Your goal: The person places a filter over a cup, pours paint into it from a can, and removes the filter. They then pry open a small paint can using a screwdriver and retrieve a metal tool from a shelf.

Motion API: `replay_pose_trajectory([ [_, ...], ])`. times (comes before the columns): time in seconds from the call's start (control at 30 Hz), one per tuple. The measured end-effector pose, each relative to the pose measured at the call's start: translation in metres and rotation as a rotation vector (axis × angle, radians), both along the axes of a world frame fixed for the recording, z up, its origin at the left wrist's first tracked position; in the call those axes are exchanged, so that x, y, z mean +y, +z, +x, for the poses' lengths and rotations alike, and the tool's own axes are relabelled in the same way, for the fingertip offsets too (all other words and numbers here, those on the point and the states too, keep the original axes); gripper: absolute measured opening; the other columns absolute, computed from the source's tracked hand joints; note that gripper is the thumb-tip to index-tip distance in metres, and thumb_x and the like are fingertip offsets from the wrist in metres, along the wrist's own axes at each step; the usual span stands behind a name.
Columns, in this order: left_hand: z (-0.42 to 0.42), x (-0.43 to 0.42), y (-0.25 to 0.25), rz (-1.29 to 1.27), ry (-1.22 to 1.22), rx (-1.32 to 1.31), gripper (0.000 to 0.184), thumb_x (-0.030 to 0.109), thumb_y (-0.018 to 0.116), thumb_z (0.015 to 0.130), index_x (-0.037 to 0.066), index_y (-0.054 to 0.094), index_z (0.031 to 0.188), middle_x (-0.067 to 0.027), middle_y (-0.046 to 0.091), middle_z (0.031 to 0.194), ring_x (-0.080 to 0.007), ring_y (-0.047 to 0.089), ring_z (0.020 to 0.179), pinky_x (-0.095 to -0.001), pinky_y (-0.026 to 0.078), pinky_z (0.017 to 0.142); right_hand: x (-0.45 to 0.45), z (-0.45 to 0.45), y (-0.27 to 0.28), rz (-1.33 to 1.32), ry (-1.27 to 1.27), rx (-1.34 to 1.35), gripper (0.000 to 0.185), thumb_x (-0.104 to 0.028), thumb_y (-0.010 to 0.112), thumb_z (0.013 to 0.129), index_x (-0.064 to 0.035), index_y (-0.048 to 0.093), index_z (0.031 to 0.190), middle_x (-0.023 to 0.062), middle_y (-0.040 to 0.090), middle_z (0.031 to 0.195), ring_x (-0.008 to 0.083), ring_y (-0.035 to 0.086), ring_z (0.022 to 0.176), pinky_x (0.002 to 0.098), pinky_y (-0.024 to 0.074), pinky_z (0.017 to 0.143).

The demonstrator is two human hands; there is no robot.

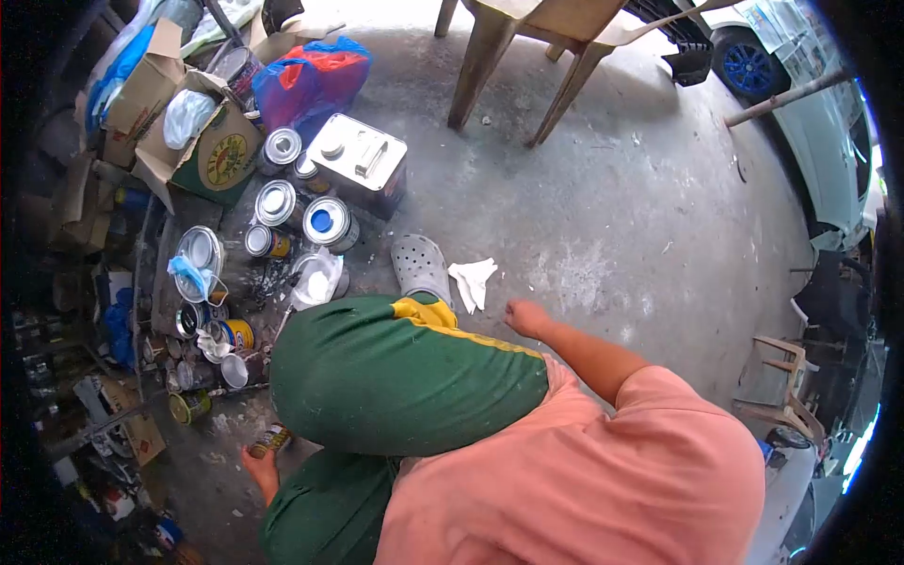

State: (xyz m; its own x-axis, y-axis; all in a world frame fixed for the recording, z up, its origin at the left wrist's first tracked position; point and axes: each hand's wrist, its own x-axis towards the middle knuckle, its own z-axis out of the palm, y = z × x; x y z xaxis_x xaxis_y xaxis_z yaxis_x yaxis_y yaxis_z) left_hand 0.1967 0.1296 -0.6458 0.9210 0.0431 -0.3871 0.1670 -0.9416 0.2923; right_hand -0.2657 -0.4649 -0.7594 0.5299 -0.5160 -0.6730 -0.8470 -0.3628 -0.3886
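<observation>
At the lower left, my left hand [259, 465] is closed around a small paint can [272, 440] with a dark and yellowish label, held low near the floor beside my green trouser leg. My right hand [527, 318] hangs over the floor on the other side of my raised knee. Its fingers are curled in, and whatever they may hold is hidden. A crumpled white cloth or tissue [473, 282] lies on the floor between that hand and my grey clog [421, 266]. Closest to my left hand among the other cans is a tipped-looking yellowish can [190, 407].
Several paint cans [276, 202] and a large rectangular metal tin [358, 155] stand ahead of my knees. A blue face mask [193, 275] lies on one lid. Behind are a cardboard box [212, 151] and a plastic bag [315, 80]. A plastic chair [527, 28] and a car [810, 122] are to the right.
</observation>
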Motion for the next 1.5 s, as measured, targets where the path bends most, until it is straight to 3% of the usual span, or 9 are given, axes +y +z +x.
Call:
replay_pose_trajectory([
  [0.27,-0.02,-0.002,0.018,0.017,0.029,-0.039,0.08,0.018,0.08,0.076,-0.004,0.046,0.145,-0.0256,0.054,0.139,-0.0395,0.053,0.13,-0.0467,0.043,0.11,-0.018,0.103,0.039,-0.225,0.174,-0.184,0.054,-0.016,0.072,0.084,-0.0112,0.053,0.134,0.0201,0.054,0.131,0.0427,0.06,0.115,0.0514,0.0531,0.092],
  [0.43,-0.022,-0.002,0.002,0.019,-0.043,-0.187,0.074,0.022,0.08,0.074,-0.002,0.051,0.138,-0.0249,0.054,0.135,-0.0419,0.051,0.129,-0.0465,0.044,0.108,-0.026,0.097,-0.027,-0.241,0.314,-0.171,0.038,-0.014,0.062,0.088,-0.0094,0.058,0.126,0.0194,0.054,0.126,0.0445,0.064,0.105,0.051,0.0552,0.089],
  [0.77,-0.035,-0.047,0.023,-0.031,-0.073,-0.255,0.069,0.02,0.078,0.074,0.003,0.054,0.136,-0.0206,0.054,0.134,-0.0418,0.052,0.125,-0.0481,0.046,0.104,-0.074,0.124,0.006,-0.022,0.391,-0.01,0.029,-0.017,0.062,0.093,-0.0074,0.063,0.121,0.014,0.063,0.116,0.0327,0.066,0.101,0.0429,0.0547,0.088],
  [0.97,-0.035,-0.064,0.037,-0.052,-0.027,-0.219,0.065,0.019,0.074,0.076,0.008,0.055,0.137,-0.0145,0.052,0.139,-0.04,0.051,0.127,-0.048,0.046,0.104,-0.16,0.181,0.089,0.239,0.344,0.064,0.025,-0.018,0.062,0.096,-0.0062,0.066,0.118,0.0107,0.068,0.111,0.0256,0.067,0.099,0.038,0.0543,0.086],
  [1.13,-0.031,-0.062,0.025,-0.079,-0.057,-0.243,0.064,0.018,0.073,0.077,0.01,0.054,0.138,-0.0125,0.051,0.139,-0.0388,0.051,0.128,-0.0487,0.046,0.105,-0.19,0.303,0.229,0.33,0.521,0.035,0.023,-0.019,0.062,0.099,-0.0052,0.069,0.116,0.008,0.072,0.106,0.0196,0.068,0.096,0.034,0.054,0.085],
  [1.27,-0.012,-0.064,0.001,-0.113,-0.079,-0.223,0.068,0.014,0.074,0.076,0.008,0.053,0.14,-0.0151,0.05,0.14,-0.0405,0.049,0.129,-0.0488,0.044,0.108,-0.096,0.415,0.339,0.075,0.906,0.076,0.023,-0.019,0.064,0.097,-0.0027,0.072,0.11,0.0106,0.072,0.107,0.0202,0.069,0.094,0.0358,0.0548,0.086],
  [1.33,-0.007,-0.065,-0.01,-0.12,-0.11,-0.221,0.068,0.012,0.073,0.075,0.007,0.053,0.14,-0.0154,0.05,0.14,-0.0407,0.049,0.129,-0.0485,0.044,0.108,-0.046,0.441,0.337,0.094,0.883,0.067,0.025,-0.02,0.066,0.099,-0.0023,0.068,0.116,0.0086,0.074,0.109,0.0171,0.07,0.099,0.0333,0.0552,0.084],
  [1.4,-0.005,-0.069,-0.017,-0.109,-0.164,-0.25,0.068,0.011,0.072,0.076,0.007,0.053,0.14,-0.0136,0.051,0.139,-0.0394,0.05,0.127,-0.0478,0.046,0.106,0.011,0.469,0.31,0.108,1.212,0.002,0.029,-0.023,0.068,0.097,-0.0025,0.067,0.118,0.0108,0.074,0.11,0.0209,0.071,0.101,0.0355,0.0554,0.086],
  [1.5,0.002,-0.067,-0.019,-0.122,-0.16,-0.229,0.065,0.016,0.075,0.077,0.006,0.056,0.138,-0.0142,0.052,0.138,-0.0398,0.046,0.131,-0.0471,0.046,0.106,0.102,0.48,0.277,0.195,1.394,-0.039,0.032,-0.023,0.067,0.097,-0.0031,0.065,0.121,0.0169,0.071,0.115,0.0305,0.07,0.107,0.0403,0.054,0.092],
])
